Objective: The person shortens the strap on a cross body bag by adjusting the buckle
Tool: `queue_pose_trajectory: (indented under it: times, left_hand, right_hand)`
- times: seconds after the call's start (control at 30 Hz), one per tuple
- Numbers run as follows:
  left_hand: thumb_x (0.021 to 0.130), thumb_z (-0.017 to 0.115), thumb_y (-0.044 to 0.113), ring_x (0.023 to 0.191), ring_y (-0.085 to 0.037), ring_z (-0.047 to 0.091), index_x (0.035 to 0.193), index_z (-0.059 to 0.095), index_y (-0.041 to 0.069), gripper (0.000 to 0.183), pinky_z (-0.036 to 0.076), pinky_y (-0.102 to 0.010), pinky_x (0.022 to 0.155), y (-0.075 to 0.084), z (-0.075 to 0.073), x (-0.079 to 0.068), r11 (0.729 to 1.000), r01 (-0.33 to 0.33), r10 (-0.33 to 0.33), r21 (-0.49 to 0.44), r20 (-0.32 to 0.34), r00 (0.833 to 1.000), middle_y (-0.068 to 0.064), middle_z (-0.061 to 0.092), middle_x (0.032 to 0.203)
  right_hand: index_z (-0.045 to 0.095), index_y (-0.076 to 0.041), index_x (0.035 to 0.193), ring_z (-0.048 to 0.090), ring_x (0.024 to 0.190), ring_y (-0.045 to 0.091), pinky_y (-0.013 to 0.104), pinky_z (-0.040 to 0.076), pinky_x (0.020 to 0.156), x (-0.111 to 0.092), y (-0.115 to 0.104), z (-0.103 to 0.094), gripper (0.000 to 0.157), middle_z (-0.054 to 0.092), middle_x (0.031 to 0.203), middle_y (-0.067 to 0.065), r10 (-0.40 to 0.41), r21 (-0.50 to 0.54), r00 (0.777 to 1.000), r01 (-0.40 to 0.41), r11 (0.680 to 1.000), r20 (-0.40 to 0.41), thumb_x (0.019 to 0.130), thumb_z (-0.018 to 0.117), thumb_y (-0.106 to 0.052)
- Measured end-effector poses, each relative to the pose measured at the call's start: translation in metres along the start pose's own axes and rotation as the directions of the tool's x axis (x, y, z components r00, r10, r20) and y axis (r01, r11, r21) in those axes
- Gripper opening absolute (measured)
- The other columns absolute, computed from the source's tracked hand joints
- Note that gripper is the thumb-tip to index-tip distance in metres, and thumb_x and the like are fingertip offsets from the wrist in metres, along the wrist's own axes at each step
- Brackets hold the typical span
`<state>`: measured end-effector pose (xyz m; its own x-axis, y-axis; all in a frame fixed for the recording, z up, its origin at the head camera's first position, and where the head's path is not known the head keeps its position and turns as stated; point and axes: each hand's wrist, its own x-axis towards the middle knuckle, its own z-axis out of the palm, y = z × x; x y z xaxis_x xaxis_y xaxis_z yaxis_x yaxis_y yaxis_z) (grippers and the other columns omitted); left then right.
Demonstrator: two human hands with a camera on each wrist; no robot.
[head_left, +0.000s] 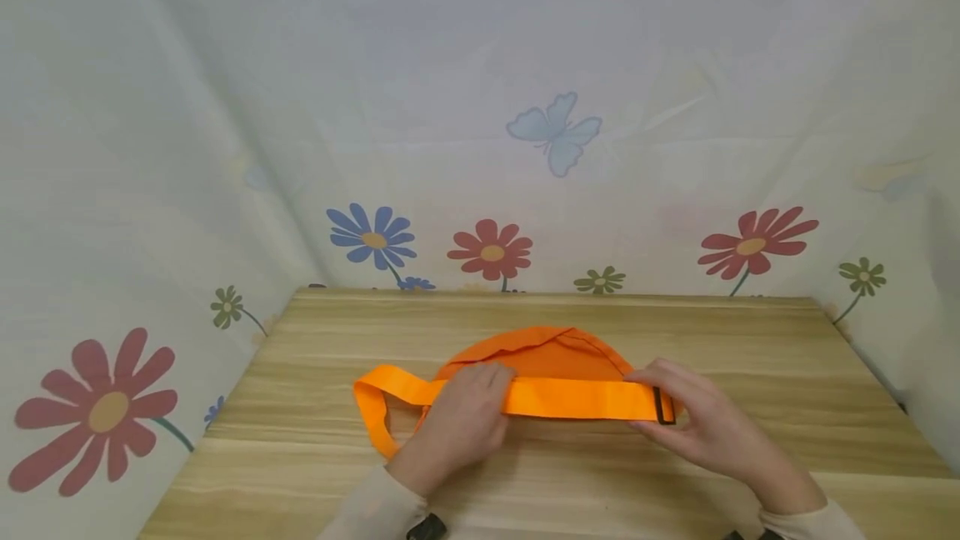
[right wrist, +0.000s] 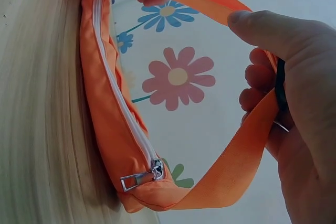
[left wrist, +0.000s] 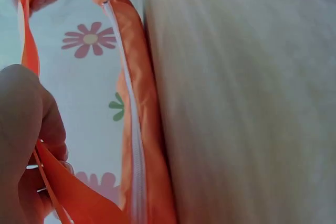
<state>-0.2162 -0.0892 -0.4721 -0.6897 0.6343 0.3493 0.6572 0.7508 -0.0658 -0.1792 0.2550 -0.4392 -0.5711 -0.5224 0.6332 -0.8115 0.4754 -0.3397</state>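
Observation:
An orange waist bag (head_left: 558, 357) lies on the table, its strap (head_left: 577, 400) raised in front of it. Around the strap's left part my left hand (head_left: 468, 413) curls its fingers, and a loop of strap hangs beyond it to the left. At the other end my right hand (head_left: 708, 423) pinches the strap beside a black slide buckle (head_left: 664, 405). The strap runs flat and straight between both hands. In the right wrist view a white zipper (right wrist: 116, 80) runs along the bag, with a silver zipper pull (right wrist: 137, 180) near the strap's end. The bag's front edge is partly hidden by the strap.
The wood-grain table (head_left: 360, 323) reaches back to a pale cloth backdrop (head_left: 450, 107) printed with flowers and a butterfly. The same cloth hangs along the left and right sides.

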Motion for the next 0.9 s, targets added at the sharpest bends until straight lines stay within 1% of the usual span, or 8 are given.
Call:
queue_pose_trajectory:
  times: [0.03, 0.17, 0.3, 0.47, 0.53, 0.63, 0.77, 0.9]
  left_hand:
    - [0.091, 0.078, 0.021, 0.108, -0.022, 0.067, 0.13, 0.061, 0.009, 0.044, 0.058, -0.039, 0.103, -0.001, -0.002, 0.0, 1.0, 0.009, -0.009, -0.004, 0.0, 1.0, -0.005, 0.069, 0.121]
    - [0.087, 0.083, 0.016, 0.1, -0.02, 0.064, 0.122, 0.063, 0.011, 0.04, 0.059, -0.036, 0.098, -0.007, -0.011, -0.001, 0.997, 0.051, -0.051, -0.054, -0.002, 0.999, -0.001, 0.066, 0.111]
    - [0.084, 0.086, 0.005, 0.097, -0.019, 0.064, 0.116, 0.066, 0.012, 0.038, 0.061, -0.035, 0.096, -0.018, -0.021, -0.005, 0.994, 0.075, -0.079, -0.083, -0.053, 0.995, 0.0, 0.068, 0.107]
    - [0.085, 0.085, -0.001, 0.088, -0.019, 0.063, 0.112, 0.068, 0.012, 0.034, 0.062, -0.031, 0.087, -0.031, -0.025, -0.012, 1.0, 0.031, -0.031, 0.0, -0.148, 0.988, -0.001, 0.067, 0.1]
    - [0.083, 0.086, -0.002, 0.085, -0.019, 0.061, 0.111, 0.068, 0.012, 0.036, 0.061, -0.031, 0.084, -0.036, -0.027, -0.015, 0.999, 0.027, -0.021, 0.03, -0.176, 0.984, -0.002, 0.065, 0.097]
    - [0.079, 0.09, -0.005, 0.084, -0.019, 0.06, 0.11, 0.069, 0.011, 0.041, 0.061, -0.031, 0.082, -0.043, -0.029, -0.02, 0.998, 0.055, -0.046, 0.038, -0.204, 0.978, -0.002, 0.063, 0.096]
    - [0.071, 0.092, -0.01, 0.087, -0.021, 0.061, 0.109, 0.069, 0.01, 0.048, 0.061, -0.034, 0.085, -0.055, -0.032, -0.028, 0.996, 0.094, -0.094, -0.008, -0.224, 0.97, -0.002, 0.063, 0.096]
    - [0.065, 0.098, -0.006, 0.089, -0.022, 0.062, 0.107, 0.069, 0.008, 0.053, 0.061, -0.037, 0.087, -0.067, -0.033, -0.036, 0.996, 0.083, -0.091, -0.043, -0.238, 0.967, -0.002, 0.062, 0.096]
  right_hand:
    - [0.07, -0.018, 0.13, 0.061, 0.093, 0.004, 0.008, 0.05, 0.089, 0.0, 0.0, 0.0, 0.048, 0.071, 0.114, -0.008, -0.002, -0.002, 1.0, 0.002, 1.0, 0.001, 0.088, 0.092, -0.022]
    - [0.07, -0.017, 0.13, 0.06, 0.092, 0.004, 0.007, 0.049, 0.088, 0.0, 0.0, -0.003, 0.057, 0.071, 0.112, -0.007, 0.019, -0.013, 1.0, -0.019, 1.0, 0.009, 0.08, 0.096, -0.01]
    - [0.071, -0.019, 0.128, 0.06, 0.09, 0.003, 0.007, 0.05, 0.085, -0.002, 0.0, -0.009, 0.059, 0.071, 0.111, -0.009, 0.067, -0.039, 0.997, -0.065, 0.997, 0.026, 0.076, 0.097, -0.007]
    - [0.072, -0.021, 0.128, 0.06, 0.089, 0.001, 0.009, 0.053, 0.08, -0.006, 0.0, -0.017, 0.058, 0.071, 0.111, -0.012, 0.122, -0.063, 0.992, -0.12, 0.991, 0.042, 0.077, 0.097, -0.009]
    - [0.072, -0.021, 0.127, 0.06, 0.089, 0.001, 0.01, 0.053, 0.08, -0.008, 0.001, -0.019, 0.057, 0.071, 0.111, -0.012, 0.127, -0.069, 0.991, -0.124, 0.99, 0.041, 0.077, 0.097, -0.01]
    - [0.072, -0.021, 0.125, 0.061, 0.089, 0.002, 0.009, 0.053, 0.08, -0.01, 0.004, -0.022, 0.059, 0.072, 0.111, -0.011, 0.136, -0.08, 0.99, -0.133, 0.988, 0.031, 0.075, 0.098, -0.005]
    - [0.072, -0.022, 0.123, 0.061, 0.088, 0.001, 0.01, 0.054, 0.08, -0.016, 0.007, -0.028, 0.061, 0.072, 0.11, -0.013, 0.181, -0.091, 0.983, -0.178, 0.98, 0.021, 0.071, 0.099, -0.002]
    - [0.073, -0.024, 0.123, 0.061, 0.088, 0.002, 0.012, 0.055, 0.079, -0.022, 0.01, -0.033, 0.06, 0.071, 0.11, -0.014, 0.206, -0.083, 0.978, -0.203, 0.976, 0.029, 0.073, 0.098, -0.003]
